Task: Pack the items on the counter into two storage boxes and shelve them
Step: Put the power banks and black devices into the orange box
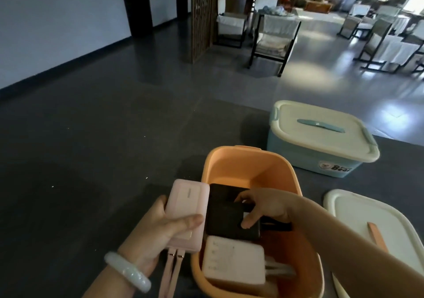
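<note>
An open orange storage box (241,160) stands on the dark counter in front of me. Inside lie a black power bank (224,215) and, nearer me, a white power bank (234,261) with cables. My right hand (263,208) reaches into the box and grips the black power bank's right edge. My left hand (165,226) holds a pink power bank (188,208) at the box's left rim, two pink cables hanging below it. A blue storage box (309,160) with its cream lid shut sits behind to the right.
A loose cream lid (367,224) with an orange handle lies on the counter to the right of the orange box. Beyond the counter edge lie a dark floor, a wooden lattice screen (202,15), and chairs and tables (275,31).
</note>
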